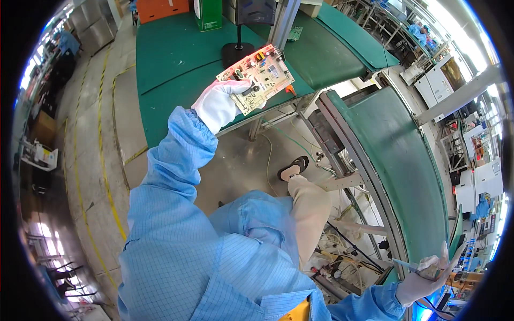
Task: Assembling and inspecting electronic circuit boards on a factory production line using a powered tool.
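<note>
My left hand (218, 104), in a white glove, grips the near left edge of a circuit board (267, 77), with the thumb on top. The board is pale with a reddish rim and carries several small parts, among them yellow, black and blue ones. It is held tilted above the front edge of the green bench (176, 80). Far to the lower right, beside the green conveyor belt (396, 144), is my gloved right hand (420, 283). A thin pale-blue stick (405, 264) pokes out from its fingers; its kind and the whitish thing by it are unclear.
A black stand (238, 51) rises behind the board, near a green box (208, 15) and an orange bin (160, 9). A metal post (285, 24) stands by the bench. Another green board (295, 33) lies farther back. Cables and hoses (348, 262) run beneath the conveyor.
</note>
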A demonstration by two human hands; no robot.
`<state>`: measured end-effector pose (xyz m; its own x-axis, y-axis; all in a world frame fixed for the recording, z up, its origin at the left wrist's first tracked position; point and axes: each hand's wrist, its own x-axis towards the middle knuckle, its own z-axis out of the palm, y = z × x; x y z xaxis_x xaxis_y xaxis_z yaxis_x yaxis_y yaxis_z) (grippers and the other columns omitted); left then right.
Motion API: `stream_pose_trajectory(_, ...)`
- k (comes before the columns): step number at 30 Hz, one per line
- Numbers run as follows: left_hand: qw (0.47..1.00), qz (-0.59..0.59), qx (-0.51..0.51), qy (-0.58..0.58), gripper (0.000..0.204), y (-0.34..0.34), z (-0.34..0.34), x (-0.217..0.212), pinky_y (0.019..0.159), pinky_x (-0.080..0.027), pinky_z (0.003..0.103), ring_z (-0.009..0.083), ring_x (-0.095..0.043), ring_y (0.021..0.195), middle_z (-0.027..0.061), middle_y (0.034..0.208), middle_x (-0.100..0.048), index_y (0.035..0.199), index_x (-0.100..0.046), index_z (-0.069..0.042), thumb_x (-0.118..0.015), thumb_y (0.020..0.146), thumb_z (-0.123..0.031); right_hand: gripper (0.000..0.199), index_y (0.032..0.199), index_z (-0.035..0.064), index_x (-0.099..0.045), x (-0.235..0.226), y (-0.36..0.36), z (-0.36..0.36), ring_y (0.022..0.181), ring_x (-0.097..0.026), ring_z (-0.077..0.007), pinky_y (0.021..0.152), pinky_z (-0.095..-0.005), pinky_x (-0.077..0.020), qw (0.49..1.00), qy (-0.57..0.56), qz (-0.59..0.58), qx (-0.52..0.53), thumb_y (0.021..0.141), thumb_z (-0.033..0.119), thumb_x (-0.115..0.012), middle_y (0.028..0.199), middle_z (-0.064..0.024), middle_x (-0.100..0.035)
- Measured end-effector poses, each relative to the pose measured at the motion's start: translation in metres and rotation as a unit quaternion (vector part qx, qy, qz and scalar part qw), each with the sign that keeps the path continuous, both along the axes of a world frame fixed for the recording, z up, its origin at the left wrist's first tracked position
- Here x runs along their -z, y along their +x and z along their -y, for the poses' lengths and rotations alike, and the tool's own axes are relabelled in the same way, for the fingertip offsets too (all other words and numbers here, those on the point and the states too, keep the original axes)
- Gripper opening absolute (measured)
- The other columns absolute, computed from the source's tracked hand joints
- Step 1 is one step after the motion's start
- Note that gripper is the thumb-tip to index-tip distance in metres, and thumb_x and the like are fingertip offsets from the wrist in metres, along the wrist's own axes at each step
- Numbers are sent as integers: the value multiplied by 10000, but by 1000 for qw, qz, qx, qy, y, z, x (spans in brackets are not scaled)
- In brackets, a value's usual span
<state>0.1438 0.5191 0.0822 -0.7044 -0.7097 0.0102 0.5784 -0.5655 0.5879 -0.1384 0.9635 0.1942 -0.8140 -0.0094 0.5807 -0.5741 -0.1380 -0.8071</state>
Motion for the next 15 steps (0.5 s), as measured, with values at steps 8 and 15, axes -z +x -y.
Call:
stream_pose_trajectory(8, 997, -26, -71, -15, 414, -4, 6, -3, 920, -495, 576, 387, -582, 1117, 221, 1249, -556, 1301, -443, 47, -543, 909, -40, 453, 1409, 30, -407, 10, -9, -23, 644, -455, -72, 546, -175, -360, 988, 107, -106, -22, 966, 121, -442, 1171, -105, -602)
stream_pose_trajectory(15, 986, -68, -149, 20, 350, -4, 22, -18, 953, -443, 641, 420, -532, 1175, 228, 1296, -525, 1267, -469, 6, -512, 922, -32, 445, 1419, 56, -406, 3, 0, -12, 668, -455, -58, 538, -167, -342, 999, 39, -11, -20, 990, 173, -427, 1157, -108, -594)
